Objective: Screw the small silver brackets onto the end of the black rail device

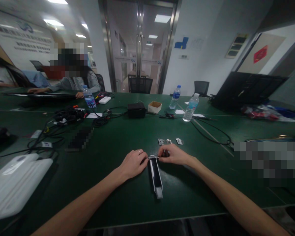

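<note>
On the green table in front of me lies a long, narrow object with a white frame and a dark, glossy middle. Its near end is a white block. The curled fingers of my left hand press against the left side of its far end. At the right side of that end, my right hand pinches a small dark thing, mostly hidden by the fingers. Just beyond my right hand sit two small metal brackets, with several tiny ring-like parts between them.
Farther back stand a black box, an open small carton and water bottles. Cables and a dark phone-like slab lie left. White cases occupy the near left. A person sits across the table.
</note>
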Demonstrator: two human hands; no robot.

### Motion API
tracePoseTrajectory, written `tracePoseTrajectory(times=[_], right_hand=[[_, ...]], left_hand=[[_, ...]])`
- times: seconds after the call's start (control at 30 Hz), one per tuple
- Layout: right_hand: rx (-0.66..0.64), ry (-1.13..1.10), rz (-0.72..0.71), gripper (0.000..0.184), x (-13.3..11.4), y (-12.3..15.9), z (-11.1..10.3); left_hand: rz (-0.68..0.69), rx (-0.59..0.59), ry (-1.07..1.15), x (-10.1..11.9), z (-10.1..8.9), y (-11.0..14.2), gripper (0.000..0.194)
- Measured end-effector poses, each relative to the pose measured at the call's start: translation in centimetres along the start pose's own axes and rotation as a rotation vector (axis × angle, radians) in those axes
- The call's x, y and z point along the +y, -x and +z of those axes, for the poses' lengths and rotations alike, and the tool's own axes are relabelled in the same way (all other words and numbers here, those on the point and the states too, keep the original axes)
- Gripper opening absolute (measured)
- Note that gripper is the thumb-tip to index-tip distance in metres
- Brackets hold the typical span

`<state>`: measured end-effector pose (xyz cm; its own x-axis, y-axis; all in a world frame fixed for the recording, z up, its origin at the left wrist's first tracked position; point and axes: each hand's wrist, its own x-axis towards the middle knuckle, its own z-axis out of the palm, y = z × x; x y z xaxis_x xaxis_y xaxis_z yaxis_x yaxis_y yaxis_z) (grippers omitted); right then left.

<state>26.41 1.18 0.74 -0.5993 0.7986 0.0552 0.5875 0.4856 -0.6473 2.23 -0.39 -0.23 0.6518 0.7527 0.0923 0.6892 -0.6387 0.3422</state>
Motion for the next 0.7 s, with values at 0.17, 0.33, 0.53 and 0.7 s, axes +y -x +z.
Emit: tracePoseTrajectory(times=[0.17, 0.33, 0.53, 0.7], right_hand=[[0.021, -0.010, -0.010, 0.013, -0.3, -0.1, 0.4], [0.030, -0.004, -0.022, 0.014, -0.5, -0.1, 0.2], [0.290, 0.266, 0.031, 0.013, 1.8, 0.4, -2.2], [0.367, 0.530, 0.115, 0.016, 5.1, 0.5, -2.9]], left_hand=[[-0.001, 0.011, 0.009, 0.0, 0.1, 0.0, 0.025], [0.016, 0.011, -0.017, -0.2, 0.2, 0.0, 0.023], [0.011, 0.003, 0.020, -0.2, 0.1, 0.0, 0.024], [0.003, -0.004, 0.026, -0.3, 0.1, 0.0, 0.024]])
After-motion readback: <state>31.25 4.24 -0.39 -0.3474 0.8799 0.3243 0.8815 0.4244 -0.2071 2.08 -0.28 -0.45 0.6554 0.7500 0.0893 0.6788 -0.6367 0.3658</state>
